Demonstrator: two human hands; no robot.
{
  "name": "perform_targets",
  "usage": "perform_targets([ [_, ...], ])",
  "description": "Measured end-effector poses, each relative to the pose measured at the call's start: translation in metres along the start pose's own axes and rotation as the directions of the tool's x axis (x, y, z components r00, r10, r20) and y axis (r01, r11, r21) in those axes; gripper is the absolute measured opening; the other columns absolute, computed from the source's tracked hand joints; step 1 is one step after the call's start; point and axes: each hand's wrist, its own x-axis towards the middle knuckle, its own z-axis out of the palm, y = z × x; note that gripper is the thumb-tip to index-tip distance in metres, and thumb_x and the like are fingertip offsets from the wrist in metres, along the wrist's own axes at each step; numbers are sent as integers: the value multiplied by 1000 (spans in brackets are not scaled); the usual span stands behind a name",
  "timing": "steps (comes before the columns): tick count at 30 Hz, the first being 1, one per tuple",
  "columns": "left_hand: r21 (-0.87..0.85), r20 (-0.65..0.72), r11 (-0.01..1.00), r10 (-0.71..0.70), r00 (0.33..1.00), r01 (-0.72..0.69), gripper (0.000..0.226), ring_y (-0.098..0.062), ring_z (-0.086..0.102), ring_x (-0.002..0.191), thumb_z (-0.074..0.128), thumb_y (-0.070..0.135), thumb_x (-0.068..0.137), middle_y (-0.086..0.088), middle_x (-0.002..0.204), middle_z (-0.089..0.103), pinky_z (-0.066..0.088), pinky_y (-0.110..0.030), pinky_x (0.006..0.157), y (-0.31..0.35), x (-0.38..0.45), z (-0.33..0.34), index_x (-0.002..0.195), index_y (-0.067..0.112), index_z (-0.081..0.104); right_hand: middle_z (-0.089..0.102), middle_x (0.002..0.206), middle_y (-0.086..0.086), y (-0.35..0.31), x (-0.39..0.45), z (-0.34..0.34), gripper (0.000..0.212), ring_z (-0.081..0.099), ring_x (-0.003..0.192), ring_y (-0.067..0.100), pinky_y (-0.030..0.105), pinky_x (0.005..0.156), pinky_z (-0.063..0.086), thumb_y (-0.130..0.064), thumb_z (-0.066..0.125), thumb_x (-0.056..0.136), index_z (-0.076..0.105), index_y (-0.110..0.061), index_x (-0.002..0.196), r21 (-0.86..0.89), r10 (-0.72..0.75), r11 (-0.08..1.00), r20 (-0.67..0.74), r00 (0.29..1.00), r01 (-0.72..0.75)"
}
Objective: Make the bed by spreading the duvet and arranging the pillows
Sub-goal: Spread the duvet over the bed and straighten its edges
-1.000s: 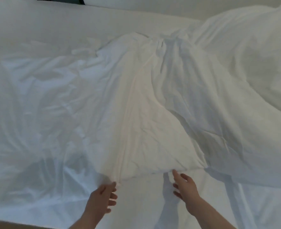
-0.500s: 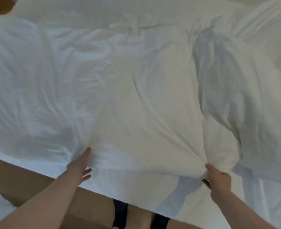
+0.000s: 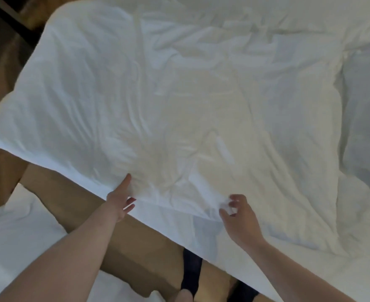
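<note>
A big white duvet (image 3: 201, 101) lies over the bed and covers most of it. It is full of wrinkles. Its near edge hangs over the side of the bed, close to the person. On the right side the duvet is bunched up in a thick fold (image 3: 362, 127).

The left hand (image 3: 120, 200) holds the near edge of the duvet. Its thumb lies on top of the cloth and its fingers (image 3: 129, 206) go under the edge, so it pinches the duvet. The right hand (image 3: 239, 216) is at the same edge, a bit to the right. Its fingers (image 3: 234, 201) are bent and spread, and the tips touch the cloth. I cannot tell if they hold it.

A white pillow (image 3: 16, 232) lies on the brown floor (image 3: 136, 247) at the lower left. Two feet in dark socks (image 3: 191, 271) stand beside the bed.
</note>
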Motion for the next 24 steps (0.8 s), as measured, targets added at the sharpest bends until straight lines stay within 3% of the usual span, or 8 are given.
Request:
perform_targets([
  [3,121,-110,987,120,987,-107,61,-28,65,100,78,43,85,-11,117,65,56,-41,91,16,4,-8,128,5,57,42,129,-9,-35,10,25,62,63,104,20,31,77,47,-36,66,91,32,-39,142,-150,-157,975,70,985,166],
  [9,213,-293,966,207,933,-147,42,-24,69,83,72,49,86,-4,88,72,47,-30,68,-10,1,-36,86,8,62,25,155,4,-46,16,41,80,45,135,31,36,100,48,-33,61,94,14,-38,159,-507,-67,840,260,963,195],
  [12,212,-266,977,68,962,-10,64,-22,72,96,79,51,77,-7,115,68,54,-35,72,0,14,-44,117,6,57,13,160,4,-45,13,41,87,31,143,31,38,107,46,-35,61,93,6,-38,160,-615,-82,754,259,962,230],
  [14,290,-397,956,170,902,-53,93,-32,54,123,80,50,72,-11,140,41,53,-46,89,21,20,-55,142,11,33,4,164,5,-43,15,43,90,25,146,31,41,110,44,-33,63,92,4,-38,160,-646,-131,714,253,958,268],
  [16,590,-394,772,533,749,-238,88,-35,37,136,71,49,77,-4,152,23,48,-55,100,44,15,-63,147,21,25,-5,167,3,-40,19,47,92,16,151,32,43,113,42,-31,62,92,0,-38,161,-646,-123,710,279,952,281],
  [19,871,112,210,795,596,-444,81,-27,11,153,59,56,88,8,166,1,29,-54,116,52,9,-53,155,34,19,-10,169,-2,-36,28,49,93,10,154,31,43,115,40,-29,60,95,-4,-37,161,-644,-69,711,337,939,284],
  [21,881,373,-6,622,688,-472,90,-26,-9,156,48,71,87,11,166,-21,11,-58,122,33,12,-32,159,39,3,-11,170,-4,-36,31,49,92,9,155,29,42,117,38,-28,59,96,-4,-36,162,-637,-28,722,362,932,269],
  [24,928,373,-63,182,910,-368,116,-30,-28,151,53,80,78,12,155,-44,1,-70,118,9,23,-2,154,39,-25,6,170,-3,-44,30,38,81,21,153,26,39,119,33,-30,57,95,10,-33,162,-598,35,769,393,919,226],
])
